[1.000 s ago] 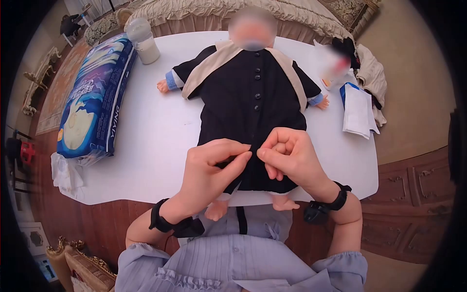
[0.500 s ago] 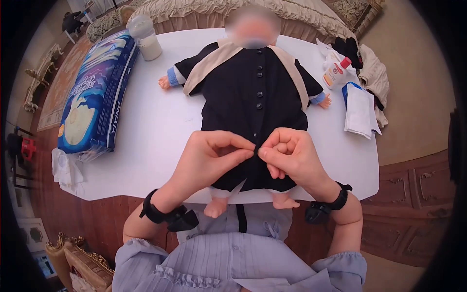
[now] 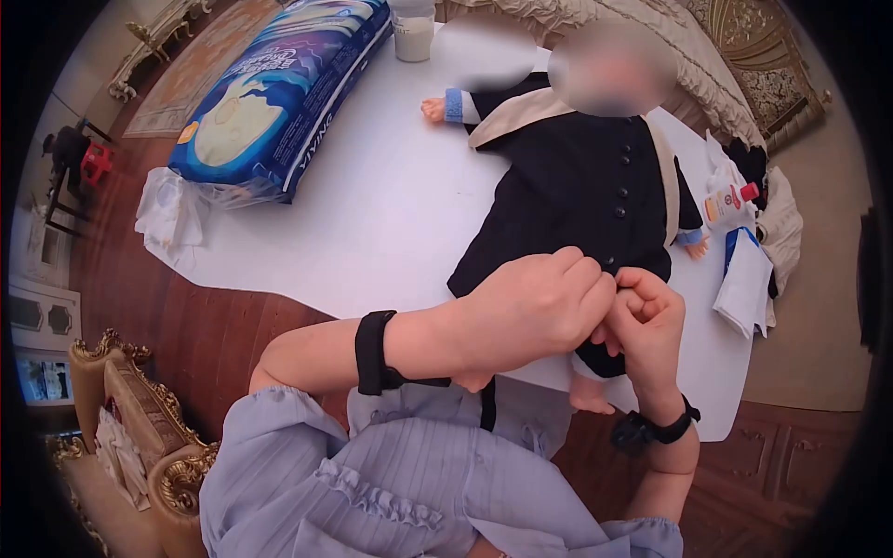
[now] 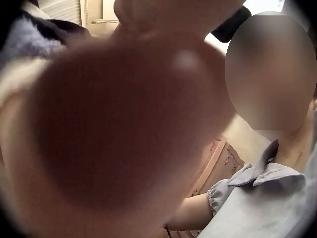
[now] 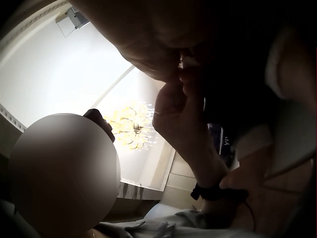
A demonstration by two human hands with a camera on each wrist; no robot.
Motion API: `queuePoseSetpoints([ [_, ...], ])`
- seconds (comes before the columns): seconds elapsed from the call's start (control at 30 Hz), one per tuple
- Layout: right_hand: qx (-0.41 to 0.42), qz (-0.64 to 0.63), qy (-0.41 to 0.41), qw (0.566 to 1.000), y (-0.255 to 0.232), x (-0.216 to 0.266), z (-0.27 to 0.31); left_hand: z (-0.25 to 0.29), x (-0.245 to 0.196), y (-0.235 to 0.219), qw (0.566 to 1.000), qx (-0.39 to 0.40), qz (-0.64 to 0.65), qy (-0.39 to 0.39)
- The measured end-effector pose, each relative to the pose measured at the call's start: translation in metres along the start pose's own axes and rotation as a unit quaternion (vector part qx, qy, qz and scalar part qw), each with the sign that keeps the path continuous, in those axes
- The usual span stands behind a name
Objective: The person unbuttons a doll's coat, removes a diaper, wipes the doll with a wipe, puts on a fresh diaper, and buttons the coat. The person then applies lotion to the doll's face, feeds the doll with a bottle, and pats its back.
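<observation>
A doll in a black buttoned coat (image 3: 558, 195) with a beige collar lies face up on the white table (image 3: 391, 214). At the lower front of the coat, my left hand (image 3: 530, 302) and right hand (image 3: 651, 321) meet, fingers curled in and pinching the cloth at the front opening. My left hand's back faces up and hides its fingertips. Several dark buttons (image 3: 621, 193) run down the coat above my hands. One bare doll foot (image 3: 591, 395) shows below. In the right wrist view my left hand (image 5: 178, 111) looms dark against the ceiling.
A blue diaper pack (image 3: 270, 102) lies at the table's left, with a crumpled white cloth (image 3: 170, 209) by its end. Behind stands a bottle of white contents (image 3: 412, 37). At the right are a red-capped bottle (image 3: 726, 203), a white folded pad (image 3: 744, 284) and bunched clothing (image 3: 781, 219).
The head view has swung, so the doll and hands appear farther right. My left hand has turned over, back up, and closed in against my right hand, which still pinches at the coat front.
</observation>
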State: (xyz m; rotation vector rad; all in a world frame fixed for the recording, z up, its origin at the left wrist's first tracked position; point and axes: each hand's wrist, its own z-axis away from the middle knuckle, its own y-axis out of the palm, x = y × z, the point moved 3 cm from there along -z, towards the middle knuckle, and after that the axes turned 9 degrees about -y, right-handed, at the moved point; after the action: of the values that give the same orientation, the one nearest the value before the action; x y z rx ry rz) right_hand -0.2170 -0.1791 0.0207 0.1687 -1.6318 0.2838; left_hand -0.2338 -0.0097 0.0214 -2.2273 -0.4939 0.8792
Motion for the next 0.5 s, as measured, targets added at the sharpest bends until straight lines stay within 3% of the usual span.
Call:
queuePoseSetpoints([
  [0.07, -0.005, 0.023, 0.008, 1.000, -0.005, -0.006, -0.001, 0.000, -0.001, 0.002, 0.999, -0.001, -0.041, 0.009],
  [0.17, -0.008, 0.036, 0.009, 0.999, -0.006, -0.005, 0.000, -0.004, 0.003, -0.003, 0.999, -0.009, 0.045, -0.010],
  [0.23, -0.007, 0.017, 0.007, 1.000, -0.006, -0.006, 0.001, -0.008, 0.013, -0.004, 0.979, -0.014, 0.170, -0.115],
  [0.3, -0.005, -0.003, 0.006, 1.000, -0.005, -0.006, 0.002, -0.010, 0.016, -0.007, 0.962, -0.023, 0.228, -0.149],
  [0.37, -0.003, -0.008, -0.015, 1.000, -0.002, -0.005, 0.001, -0.010, 0.022, -0.005, 0.891, 0.070, 0.357, -0.271],
  [0.4, -0.003, -0.007, -0.017, 1.000, -0.005, -0.001, 0.000, -0.011, 0.025, -0.009, 0.892, 0.070, 0.357, -0.270],
  [0.47, 0.091, 0.078, 0.013, 0.993, -0.016, 0.009, -0.003, -0.013, 0.038, -0.010, 0.799, 0.194, 0.435, -0.368],
  [0.5, 0.086, 0.082, 0.009, 0.993, -0.027, 0.011, -0.006, -0.017, 0.044, -0.024, 0.783, 0.191, 0.443, -0.393],
])
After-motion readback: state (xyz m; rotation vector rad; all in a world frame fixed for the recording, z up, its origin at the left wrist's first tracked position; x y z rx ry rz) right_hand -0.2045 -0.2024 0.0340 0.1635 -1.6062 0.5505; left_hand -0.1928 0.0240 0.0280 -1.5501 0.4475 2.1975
